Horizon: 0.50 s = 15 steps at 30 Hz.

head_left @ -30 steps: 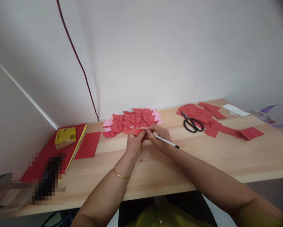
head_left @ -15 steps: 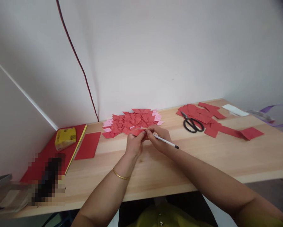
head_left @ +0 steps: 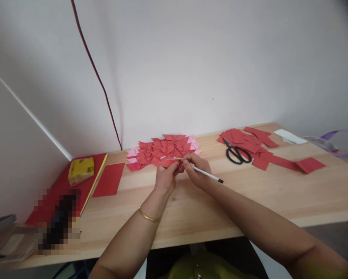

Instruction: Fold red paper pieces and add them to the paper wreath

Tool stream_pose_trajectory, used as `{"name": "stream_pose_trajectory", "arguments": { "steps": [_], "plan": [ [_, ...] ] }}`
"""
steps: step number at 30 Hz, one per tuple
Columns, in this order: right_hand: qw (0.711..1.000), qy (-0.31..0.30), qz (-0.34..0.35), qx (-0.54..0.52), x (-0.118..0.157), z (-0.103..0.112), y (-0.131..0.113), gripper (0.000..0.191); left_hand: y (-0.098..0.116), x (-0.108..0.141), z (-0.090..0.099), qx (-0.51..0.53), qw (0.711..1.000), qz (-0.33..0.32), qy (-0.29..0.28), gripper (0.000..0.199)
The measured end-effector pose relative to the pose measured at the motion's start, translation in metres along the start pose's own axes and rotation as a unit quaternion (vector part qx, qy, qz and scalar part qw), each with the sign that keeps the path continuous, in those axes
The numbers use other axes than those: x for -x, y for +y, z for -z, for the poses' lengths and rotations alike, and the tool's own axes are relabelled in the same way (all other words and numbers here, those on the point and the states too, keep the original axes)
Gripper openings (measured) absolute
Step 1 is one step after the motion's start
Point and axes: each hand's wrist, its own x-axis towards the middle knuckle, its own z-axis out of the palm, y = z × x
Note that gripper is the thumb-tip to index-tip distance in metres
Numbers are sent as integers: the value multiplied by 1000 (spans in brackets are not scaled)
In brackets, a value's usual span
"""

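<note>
My left hand [head_left: 165, 177] is closed on a small piece of red paper [head_left: 166, 162], mostly covered by the fingers. Against it, my right hand [head_left: 197, 170] grips a thin white pen [head_left: 207, 174] whose black end points down to the right. The pen's other end is hidden among my fingers, close to the paper. Just behind both hands lies a heap of folded paper pieces [head_left: 174, 145], red in the middle with pink ones at both sides.
Black-handled scissors [head_left: 236, 152] rest beside loose red paper squares [head_left: 239, 137] on the right of the wooden table [head_left: 220, 209]. At left are a red paper stack [head_left: 110, 180], a yellow packet [head_left: 81, 170] on a larger red sheet, and a blurred dark object [head_left: 59, 223].
My right hand and the pen have shifted slightly to the right. The left hand stays almost where it was, still on the red paper.
</note>
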Motion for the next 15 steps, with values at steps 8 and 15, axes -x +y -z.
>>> {"name": "stream_pose_trajectory", "arguments": {
  "steps": [8,15],
  "plan": [
    [1000,-2,2,8,0,-2,3,15,2,1,-1,0,1000,-3,5,10],
    [1000,-8,-4,1,0,-2,2,13,2,1,-3,-6,1000,-3,13,10]
  ]
}}
